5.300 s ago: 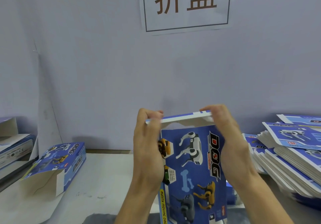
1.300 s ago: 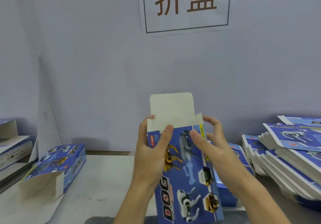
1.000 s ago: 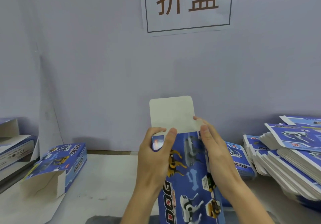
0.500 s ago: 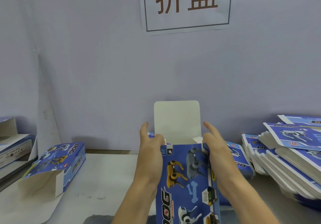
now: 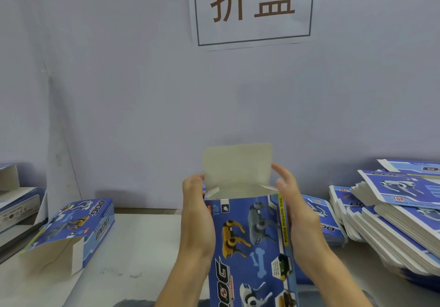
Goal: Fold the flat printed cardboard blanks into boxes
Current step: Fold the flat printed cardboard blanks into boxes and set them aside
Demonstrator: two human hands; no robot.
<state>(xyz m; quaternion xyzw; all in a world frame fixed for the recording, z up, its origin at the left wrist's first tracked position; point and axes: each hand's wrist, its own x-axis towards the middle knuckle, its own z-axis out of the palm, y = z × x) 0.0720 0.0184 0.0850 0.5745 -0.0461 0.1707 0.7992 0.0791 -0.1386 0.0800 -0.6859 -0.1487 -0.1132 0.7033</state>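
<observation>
The box stands upright between the two hands at about six o'clock from the sign on the wall, its top end open and the big lid flap sticking straight up, plain grey inside. The left hand cups the left side wall with its fingers wrapped round toward the back; the right hand holds the right wall, fingers reaching up by the small side tab.

To close this end well, I'd say fold both small tabs inward first — the left one too — until they lie level, then bring the lid flap over them and tuck its lip inside the front panel. Keep the walls squared while doing it (a skewed tube makes the lip catch).

A box folded earlier lies at nine o'clock on the table, one end gaping. The flat blanks wait in a fanned stack at three o'clock.
</observation>
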